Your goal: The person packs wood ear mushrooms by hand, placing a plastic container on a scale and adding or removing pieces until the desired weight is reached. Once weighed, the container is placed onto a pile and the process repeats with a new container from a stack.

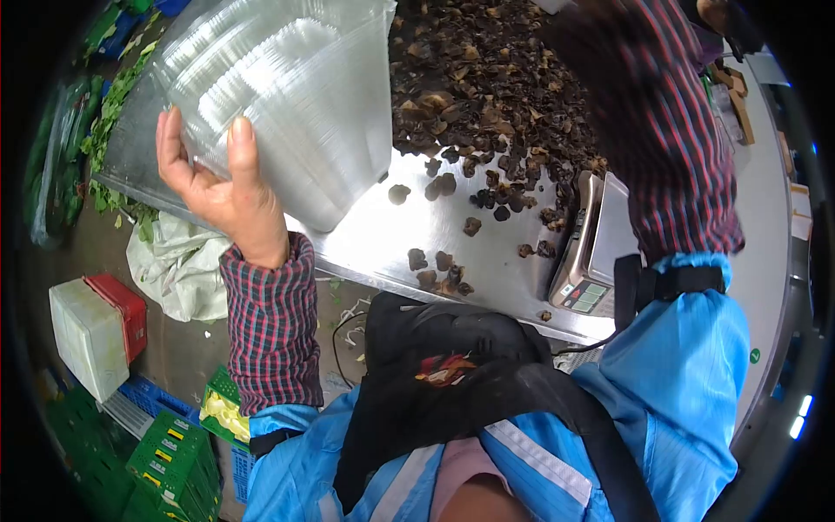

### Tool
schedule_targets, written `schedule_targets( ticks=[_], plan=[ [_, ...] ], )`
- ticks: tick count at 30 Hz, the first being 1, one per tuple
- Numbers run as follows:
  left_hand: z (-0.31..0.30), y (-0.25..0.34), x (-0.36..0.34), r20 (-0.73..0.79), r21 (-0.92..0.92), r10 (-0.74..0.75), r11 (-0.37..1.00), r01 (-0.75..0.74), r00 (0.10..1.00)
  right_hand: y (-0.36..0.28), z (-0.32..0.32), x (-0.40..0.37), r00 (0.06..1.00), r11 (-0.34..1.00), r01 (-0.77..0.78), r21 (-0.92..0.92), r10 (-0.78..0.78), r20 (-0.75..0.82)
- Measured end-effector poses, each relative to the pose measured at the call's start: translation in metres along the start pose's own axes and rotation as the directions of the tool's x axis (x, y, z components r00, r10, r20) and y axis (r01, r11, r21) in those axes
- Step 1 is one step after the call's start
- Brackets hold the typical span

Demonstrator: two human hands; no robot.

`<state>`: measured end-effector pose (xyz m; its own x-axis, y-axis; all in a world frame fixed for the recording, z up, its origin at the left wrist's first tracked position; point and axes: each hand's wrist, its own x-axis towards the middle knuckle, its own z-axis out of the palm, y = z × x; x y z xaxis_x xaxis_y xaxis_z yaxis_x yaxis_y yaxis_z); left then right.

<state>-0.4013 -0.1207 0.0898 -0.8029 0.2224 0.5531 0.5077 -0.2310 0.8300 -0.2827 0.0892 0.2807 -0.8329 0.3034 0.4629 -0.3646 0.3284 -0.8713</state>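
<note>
Surface: A stainless steel table is running across the room, with the floor below it crowded with goods.
Landmark: A digital scale is sitting at the table's near edge, its display facing the person, so that it is reading easily from where they stand.
Wood ear pile: It is lying heaped behind the scale. Loose pieces are trailing to the left of the scale along the near edge.
Stack of clear plastic trays: It is standing tilted, well left of the scale and beyond the table's left end, leaning on the hand.
Left hand: It is bracing the stack's lower corner with fingers spread and the thumb lying up the near face. That seems to be keeping the nested trays from sliding apart.
Right hand: The plaid sleeve is reaching up past the scale. The hand itself is lying beyond the top edge, so I cannot tell whether it is spread or closed.
Floor, left of the scale: A white sack, a white and red box and green crates are lying there.
</note>
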Motion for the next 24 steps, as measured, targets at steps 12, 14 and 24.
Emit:
schedule_targets(
  ticks=[12, 14, 24],
  plan=[
    [0.109, -0.049, -0.14, 0.686, 0.145, -0.141, 0.988, 0.056, 0.714, 0.041, -0.121, -0.458, 0.859, -0.002, -0.475, -0.88, 0.214, -0.465],
    [0.134, -0.086, -0.154, 0.649, 0.258, -0.199, 0.965, 0.034, 0.734, 0.043, -0.117, -0.512, 0.74, -0.106, -0.552, -0.827, 0.395, -0.545],
    [0.174, -0.165, -0.144, 0.375, 0.768, -0.563, 0.634, 0.093, 0.737, 0.101, -0.155, -0.322, 0.798, 0.279, -0.508, -0.815, 0.509, -0.323]
  ],
)
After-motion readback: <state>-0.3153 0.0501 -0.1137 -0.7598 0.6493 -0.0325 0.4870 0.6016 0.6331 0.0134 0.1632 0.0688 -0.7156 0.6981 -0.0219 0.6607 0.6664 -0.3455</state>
